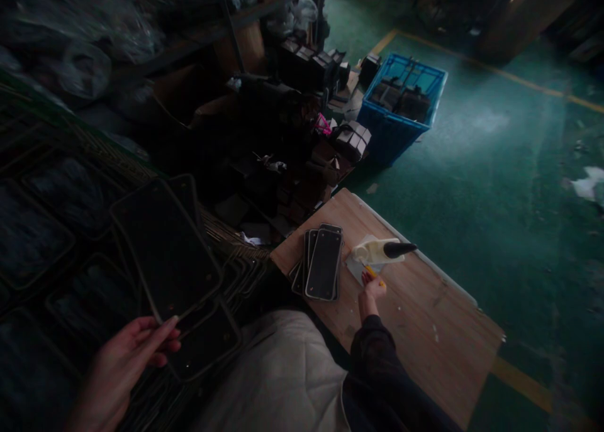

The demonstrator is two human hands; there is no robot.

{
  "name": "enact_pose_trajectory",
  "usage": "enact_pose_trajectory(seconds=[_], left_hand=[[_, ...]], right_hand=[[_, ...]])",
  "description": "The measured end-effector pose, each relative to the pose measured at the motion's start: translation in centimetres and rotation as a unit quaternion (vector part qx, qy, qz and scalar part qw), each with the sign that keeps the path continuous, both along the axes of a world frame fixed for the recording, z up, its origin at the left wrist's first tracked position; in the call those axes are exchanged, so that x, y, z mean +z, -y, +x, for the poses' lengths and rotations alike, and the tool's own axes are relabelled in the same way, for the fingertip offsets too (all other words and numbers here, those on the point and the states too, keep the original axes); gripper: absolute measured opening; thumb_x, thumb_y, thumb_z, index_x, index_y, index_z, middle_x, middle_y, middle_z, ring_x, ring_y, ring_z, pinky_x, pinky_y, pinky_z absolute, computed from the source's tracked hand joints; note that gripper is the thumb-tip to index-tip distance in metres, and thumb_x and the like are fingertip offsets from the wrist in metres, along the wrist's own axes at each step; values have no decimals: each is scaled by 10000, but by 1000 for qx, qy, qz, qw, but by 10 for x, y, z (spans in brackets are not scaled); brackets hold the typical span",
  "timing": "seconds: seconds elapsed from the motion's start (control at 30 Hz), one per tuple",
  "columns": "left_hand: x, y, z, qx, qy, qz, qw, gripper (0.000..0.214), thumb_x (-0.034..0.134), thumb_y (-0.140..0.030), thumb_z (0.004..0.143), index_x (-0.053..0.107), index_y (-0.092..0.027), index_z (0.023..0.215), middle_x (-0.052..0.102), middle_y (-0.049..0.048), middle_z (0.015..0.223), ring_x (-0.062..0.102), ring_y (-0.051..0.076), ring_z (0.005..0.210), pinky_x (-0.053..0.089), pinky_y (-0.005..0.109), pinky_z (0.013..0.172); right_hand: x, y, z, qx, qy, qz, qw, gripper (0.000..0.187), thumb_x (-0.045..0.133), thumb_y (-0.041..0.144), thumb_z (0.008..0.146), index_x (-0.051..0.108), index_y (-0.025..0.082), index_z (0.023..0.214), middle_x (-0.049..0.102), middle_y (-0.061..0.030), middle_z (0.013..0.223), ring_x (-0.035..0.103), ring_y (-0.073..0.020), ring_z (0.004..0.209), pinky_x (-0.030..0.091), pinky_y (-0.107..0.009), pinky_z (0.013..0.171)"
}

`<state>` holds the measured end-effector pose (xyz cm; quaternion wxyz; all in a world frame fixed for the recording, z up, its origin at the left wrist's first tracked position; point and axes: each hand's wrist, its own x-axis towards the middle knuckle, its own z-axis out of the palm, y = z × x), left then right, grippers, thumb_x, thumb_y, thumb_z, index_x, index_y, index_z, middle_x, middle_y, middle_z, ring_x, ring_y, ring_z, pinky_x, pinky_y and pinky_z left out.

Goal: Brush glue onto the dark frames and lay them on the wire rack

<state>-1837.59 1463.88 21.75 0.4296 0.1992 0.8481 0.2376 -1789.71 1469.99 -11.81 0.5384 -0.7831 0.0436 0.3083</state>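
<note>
My left hand [134, 360] is closed on the lower edge of a dark rectangular panel [167, 249] with rounded corners, a pale rim and small dots near its corners. The thumb lies on top and the fingers curl beneath. Similar panels lie under it. On the wooden table, my right hand [372, 288] grips a thin tool with a yellow handle [377, 277]. Its far end meets a whitish container [370, 251] with a black cone-shaped end; the tip's kind is too small to tell. Left of that hand sits a small stack of dark panels [324, 262].
The wooden tabletop [425, 331] stretches to the right. Beyond it, a blue crate [401, 121] holding dark pieces stands on the green floor. Dark blocks and scraps [352, 139] are heaped beside shelves with plastic bags [89, 61]. More panels [38, 231] lie in rows at left.
</note>
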Motion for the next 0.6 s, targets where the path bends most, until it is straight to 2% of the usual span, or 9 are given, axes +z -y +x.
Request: enact_pose_trajectory(seconds=[0.13, 0.23, 0.4, 0.47, 0.6], left_hand=[[3, -1, 1, 2, 7, 2, 1000, 473, 789, -413, 576, 559, -178, 917, 719, 25, 733, 670, 160, 642, 501, 185, 477], [5, -3, 4, 12, 13, 5, 1000, 507, 804, -413, 534, 561, -178, 911, 717, 22, 716, 666, 164, 636, 495, 189, 469], [8, -6, 5, 14, 21, 9, 1000, 567, 820, -450, 496, 568, -168, 918, 706, 19, 710, 658, 166, 623, 486, 200, 455], [8, -5, 3, 11, 28, 16, 999, 583, 821, -487, 515, 561, -165, 925, 706, 21, 725, 656, 162, 624, 481, 200, 455], [10, -1, 5, 11, 64, 39, 997, 524, 768, -529, 637, 528, -159, 921, 701, 28, 739, 656, 151, 605, 458, 199, 453]], right_hand=[[6, 4, 0, 5, -11, 1, 1000, 280, 529, 398, 949, 590, 131, 1002, 619, -8, 831, 601, -107, 666, 544, -260, 598], [9, -4, -2, 21, -6, 7, 1000, 285, 534, 402, 945, 594, 131, 1007, 626, -17, 862, 609, -116, 699, 550, -276, 626], [15, -15, -1, 76, 14, 17, 997, 298, 536, 413, 943, 597, 130, 1013, 630, -22, 876, 608, -118, 705, 550, -284, 637], [26, -10, -2, 96, 20, 27, 995, 305, 531, 420, 944, 596, 130, 1011, 629, -21, 868, 604, -116, 693, 546, -281, 629], [60, 7, -12, 119, 7, 73, 990, 336, 519, 464, 935, 591, 137, 964, 617, 2, 775, 579, -105, 603, 529, -266, 572]])
